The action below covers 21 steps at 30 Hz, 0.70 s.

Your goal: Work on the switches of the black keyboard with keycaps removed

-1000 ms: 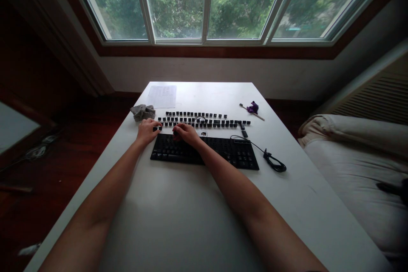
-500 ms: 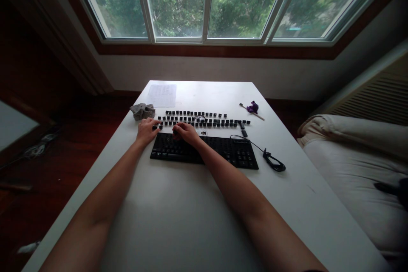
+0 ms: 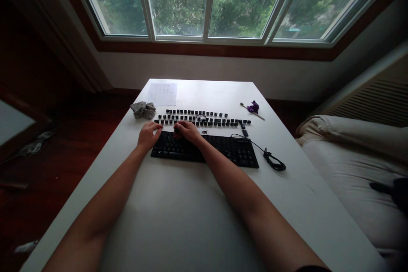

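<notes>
A black keyboard [image 3: 204,148] lies across the white table, with many of its keys in place at the right end. Beyond it, loose black keycaps [image 3: 223,122] stand in several rows. My left hand [image 3: 148,136] is at the left end of the nearest row, beside the keyboard's upper left corner. Its thumb and forefinger are pinched together; what they hold is too small to make out. Over the keyboard's upper left part, my right hand [image 3: 188,131] has its fingers closed on a small dark object [image 3: 176,130], mostly hidden by the fingers.
A grey cloth [image 3: 143,110] lies at the left table edge, near a printed sheet [image 3: 162,94]. At the back right are a purple cloth [image 3: 253,107] and a thin brush [image 3: 259,117]. The coiled cable [image 3: 274,161] rests right of the keyboard. A sofa [image 3: 338,165] stands beyond the table.
My left hand has drawn its fingers together at the end of the keycap row and shifted slightly nearer. My right hand stays almost in place over the keyboard.
</notes>
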### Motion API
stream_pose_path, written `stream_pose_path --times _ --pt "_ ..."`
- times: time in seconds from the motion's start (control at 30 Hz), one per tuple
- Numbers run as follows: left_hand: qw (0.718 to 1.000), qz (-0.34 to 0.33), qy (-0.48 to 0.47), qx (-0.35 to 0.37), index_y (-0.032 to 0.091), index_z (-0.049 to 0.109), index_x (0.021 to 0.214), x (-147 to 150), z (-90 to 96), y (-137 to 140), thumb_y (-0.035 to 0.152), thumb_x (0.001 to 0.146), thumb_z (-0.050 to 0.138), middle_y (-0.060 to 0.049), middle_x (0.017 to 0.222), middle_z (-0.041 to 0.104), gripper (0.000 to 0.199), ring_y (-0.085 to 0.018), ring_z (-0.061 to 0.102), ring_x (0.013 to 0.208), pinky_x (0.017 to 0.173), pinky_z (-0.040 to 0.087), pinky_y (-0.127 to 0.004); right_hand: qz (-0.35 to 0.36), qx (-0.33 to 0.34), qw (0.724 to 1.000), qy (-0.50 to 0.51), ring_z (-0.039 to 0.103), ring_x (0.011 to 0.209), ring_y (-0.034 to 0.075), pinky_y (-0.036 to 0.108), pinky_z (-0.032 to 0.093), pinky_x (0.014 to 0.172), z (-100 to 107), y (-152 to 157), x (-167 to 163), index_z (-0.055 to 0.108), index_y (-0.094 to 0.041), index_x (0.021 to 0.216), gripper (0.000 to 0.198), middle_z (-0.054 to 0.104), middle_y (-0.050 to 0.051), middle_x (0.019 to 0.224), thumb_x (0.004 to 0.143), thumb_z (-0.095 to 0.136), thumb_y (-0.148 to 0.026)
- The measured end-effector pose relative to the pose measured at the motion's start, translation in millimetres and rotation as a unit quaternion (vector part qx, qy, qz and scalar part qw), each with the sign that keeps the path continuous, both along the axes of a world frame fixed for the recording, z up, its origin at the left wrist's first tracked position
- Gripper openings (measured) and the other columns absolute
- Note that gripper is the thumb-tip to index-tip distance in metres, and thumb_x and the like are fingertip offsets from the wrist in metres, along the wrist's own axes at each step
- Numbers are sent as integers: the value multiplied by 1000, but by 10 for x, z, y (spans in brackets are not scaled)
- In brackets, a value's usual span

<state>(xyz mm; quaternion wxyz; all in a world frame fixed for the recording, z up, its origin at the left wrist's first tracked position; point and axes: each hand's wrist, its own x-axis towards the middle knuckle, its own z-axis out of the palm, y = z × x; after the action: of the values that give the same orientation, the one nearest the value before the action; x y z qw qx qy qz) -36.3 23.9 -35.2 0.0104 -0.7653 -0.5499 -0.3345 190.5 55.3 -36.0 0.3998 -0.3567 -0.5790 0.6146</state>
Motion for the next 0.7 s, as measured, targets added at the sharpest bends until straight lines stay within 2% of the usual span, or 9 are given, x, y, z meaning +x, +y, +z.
stream_pose_path --times 0.13,0.27,0.4,0.47,0.6,0.7 --pt "999 -19 -22 -18 23 73 93 49 -21 -40 26 91 55 -5 94 66 18 -23 59 95 89 47 -36 4 5 1000 5 68 57 13 22 55 51 37 3 -4 61 -17 89 30 70 1 69 91 64 -47" --pt "997 -23 -57 -39 22 73 93 36 2 -51 27 91 54 -4 93 67 19 -18 61 82 79 49 -32 10 -3 1000 15 69 56 14 21 55 51 70 4 -17 59 -16 88 28 69 1 68 93 62 -44" --pt "994 -42 -79 -59 22 73 93 9 17 -62 28 91 54 -3 91 69 20 -17 61 78 74 49 -29 9 6 1000 19 66 48 12 17 45 37 151 4 9 53 -19 98 23 69 0 74 95 57 -41" --pt "994 -38 -85 -61 22 73 93 4 18 -64 29 91 54 -3 91 70 20 -17 61 77 74 49 -29 26 20 999 22 66 48 12 16 43 35 201 -11 45 48 -21 103 21 69 -1 79 94 58 -37" --pt "994 -26 -83 -61 22 74 92 2 22 -64 29 90 55 -3 89 71 20 -17 61 75 72 48 -29 71 22 996 58 73 68 15 24 58 52 263 -79 108 44 -23 104 23 68 -2 87 89 61 -27" --pt "994 -21 -85 -60 22 74 93 5 28 -67 28 90 55 -3 92 72 21 -17 62 76 74 48 -29 70 53 995 36 72 70 15 26 59 59 258 -138 97 49 -21 101 18 69 0 85 89 60 -27"
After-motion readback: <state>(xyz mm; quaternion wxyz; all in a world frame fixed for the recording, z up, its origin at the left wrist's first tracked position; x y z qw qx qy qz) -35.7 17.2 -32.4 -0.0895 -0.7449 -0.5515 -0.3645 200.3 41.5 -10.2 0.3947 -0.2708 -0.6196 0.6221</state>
